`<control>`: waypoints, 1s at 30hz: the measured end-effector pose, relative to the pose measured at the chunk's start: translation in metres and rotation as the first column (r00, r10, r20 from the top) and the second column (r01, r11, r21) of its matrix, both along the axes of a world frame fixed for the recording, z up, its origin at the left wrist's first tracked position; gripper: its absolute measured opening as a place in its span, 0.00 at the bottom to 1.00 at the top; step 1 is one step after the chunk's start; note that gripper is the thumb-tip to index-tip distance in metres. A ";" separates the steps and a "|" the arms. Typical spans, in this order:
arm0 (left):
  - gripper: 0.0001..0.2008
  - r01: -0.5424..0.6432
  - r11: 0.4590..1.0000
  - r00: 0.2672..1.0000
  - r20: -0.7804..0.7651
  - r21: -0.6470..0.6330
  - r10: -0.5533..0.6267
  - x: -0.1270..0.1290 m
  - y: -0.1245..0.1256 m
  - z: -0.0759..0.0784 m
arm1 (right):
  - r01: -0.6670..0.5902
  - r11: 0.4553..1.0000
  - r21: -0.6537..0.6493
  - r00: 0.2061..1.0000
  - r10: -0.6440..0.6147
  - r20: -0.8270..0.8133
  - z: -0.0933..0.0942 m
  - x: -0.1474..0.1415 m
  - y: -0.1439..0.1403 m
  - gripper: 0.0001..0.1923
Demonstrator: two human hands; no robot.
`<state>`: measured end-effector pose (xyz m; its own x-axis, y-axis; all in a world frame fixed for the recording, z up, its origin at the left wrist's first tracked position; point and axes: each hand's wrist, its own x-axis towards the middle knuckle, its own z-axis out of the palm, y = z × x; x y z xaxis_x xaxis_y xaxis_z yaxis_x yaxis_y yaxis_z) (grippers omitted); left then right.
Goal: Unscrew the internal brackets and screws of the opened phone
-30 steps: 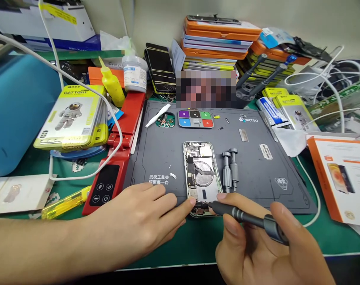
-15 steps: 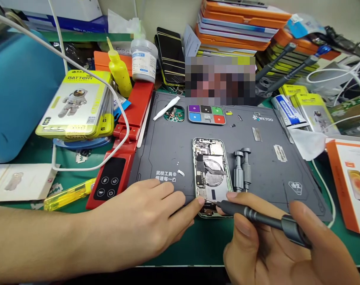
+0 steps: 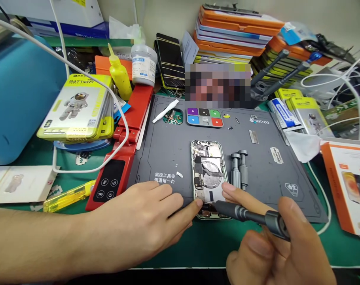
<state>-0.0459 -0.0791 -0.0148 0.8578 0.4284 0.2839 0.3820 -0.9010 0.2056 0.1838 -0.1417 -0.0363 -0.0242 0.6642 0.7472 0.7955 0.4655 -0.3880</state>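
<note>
An opened smartphone (image 3: 218,194) lies on the grey work mat with its inside parts bare. My left hand (image 3: 150,221) comes in from the left; its index fingertip presses on the phone's lower left edge, and its thumb is hidden. In my right hand (image 3: 275,245) is a dark grey screwdriver (image 3: 251,215), its tip pointing into the phone's lower end. One finger lies along the far side of the screwdriver and another meets its rear cap, while the thumb is bent below the shaft. Whether the tip touches a screw cannot be made out.
Two more screwdrivers (image 3: 239,170) lie right of the phone. A small metal piece (image 3: 179,174) rests left of it. Beyond are a coloured screw tray (image 3: 204,117) and a white pry tool (image 3: 165,111). A red device (image 3: 107,178) and battery boxes (image 3: 76,107) stand left.
My right thumb has dropped away from the screwdriver's shaft, and the rear end of the screwdriver has shifted slightly left. My left hand stays at the phone's edge. The view has moved a little.
</note>
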 end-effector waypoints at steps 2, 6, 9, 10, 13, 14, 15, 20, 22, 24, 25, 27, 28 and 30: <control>0.17 -0.001 1.000 1.000 0.012 0.007 0.001 0.001 0.000 0.000 | 0.004 0.999 0.041 1.000 -0.005 0.015 -0.002 -0.003 0.004 0.31; 0.16 0.001 1.000 1.000 0.027 0.017 -0.001 0.002 0.000 -0.001 | 0.103 0.974 0.199 0.993 -0.089 -0.077 -0.005 -0.017 0.013 0.27; 0.16 -0.001 1.000 0.999 0.033 0.014 0.001 0.002 0.000 0.000 | 0.092 0.988 0.122 0.989 -0.077 -0.125 -0.006 -0.020 0.013 0.30; 0.16 -0.001 1.000 0.999 0.034 0.014 0.001 0.002 0.000 0.001 | 0.100 0.989 0.113 0.987 -0.084 -0.137 -0.006 -0.019 0.011 0.30; 0.16 0.000 1.000 1.000 0.028 0.020 0.000 0.003 0.000 0.002 | 0.081 0.990 0.116 0.993 -0.069 -0.097 -0.005 -0.013 0.008 0.32; 0.16 0.000 1.000 1.000 0.024 0.021 -0.001 0.003 0.000 0.002 | 0.070 0.990 0.120 0.995 -0.060 -0.081 -0.004 -0.012 0.007 0.32; 0.17 0.000 1.000 1.000 0.019 0.023 -0.001 0.003 0.000 0.002 | 0.059 0.990 0.129 0.997 -0.051 -0.065 -0.002 -0.010 0.006 0.32; 0.20 0.000 1.000 1.000 -0.019 0.019 0.001 0.001 -0.001 0.000 | 0.054 0.996 0.066 0.996 -0.049 -0.079 0.004 -0.014 0.007 0.32; 0.20 -0.001 1.000 1.000 -0.028 0.016 0.001 0.000 -0.002 -0.001 | 0.107 0.984 0.145 0.989 -0.089 -0.120 0.004 -0.019 0.011 0.30; 0.20 0.006 1.000 1.000 -0.022 0.018 -0.006 -0.001 -0.002 -0.002 | 0.120 0.975 0.188 0.984 -0.092 -0.152 0.003 -0.022 0.015 0.30; 0.20 0.011 1.000 1.000 -0.021 0.017 -0.011 -0.001 -0.003 -0.002 | 0.104 0.977 0.186 0.985 -0.076 -0.152 0.002 -0.023 0.017 0.30; 0.20 0.014 1.000 1.000 -0.016 0.020 -0.014 -0.001 -0.003 -0.001 | 0.064 0.979 0.196 0.991 -0.039 -0.129 0.000 -0.022 0.019 0.31; 0.20 0.015 1.000 1.000 -0.012 0.020 -0.015 -0.001 -0.003 -0.001 | 0.044 0.980 0.196 0.993 -0.022 -0.115 0.000 -0.020 0.019 0.32; 0.19 0.009 1.000 1.000 -0.009 0.019 -0.009 0.000 -0.002 -0.001 | 0.002 0.985 0.174 0.995 0.015 -0.101 0.001 -0.017 0.016 0.33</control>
<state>-0.0456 -0.0812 -0.0157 0.8641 0.4155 0.2839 0.3759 -0.9081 0.1846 0.1664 -0.1252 -0.0351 0.0541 0.5238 0.8501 0.7527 0.5380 -0.3794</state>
